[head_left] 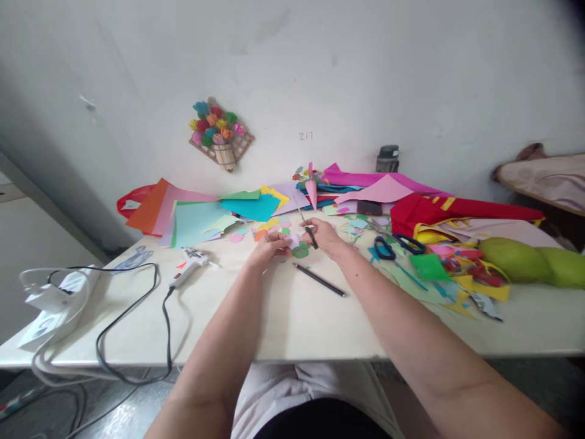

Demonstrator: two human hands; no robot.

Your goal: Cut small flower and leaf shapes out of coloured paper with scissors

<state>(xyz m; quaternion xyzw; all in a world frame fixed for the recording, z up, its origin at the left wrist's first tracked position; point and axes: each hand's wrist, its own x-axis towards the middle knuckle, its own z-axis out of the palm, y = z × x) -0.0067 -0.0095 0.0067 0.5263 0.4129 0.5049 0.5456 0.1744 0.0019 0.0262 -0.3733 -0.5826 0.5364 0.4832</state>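
Note:
My left hand (270, 247) is closed, thumb and fingers pinching a small lilac paper piece (294, 241) in front of me. Small scissors (312, 237) with dark handles sit in my right hand (325, 236); their blades point up and away, toward the wall. Both hands are close together over the table, and the right fingertips come near the lilac piece. Just below them lies a curled green paper piece (300, 250). A black pencil (319, 280) rests on the table between my forearms. Small cut paper shapes (236, 238) are scattered around my hands.
At left are a glue gun (185, 274), its black cable and a white power strip (57, 305). Coloured sheets (201, 221) lie along the wall. To the right are larger scissors (384, 249), paper scraps (429, 268), red fabric (411, 214) and a green object (512, 259).

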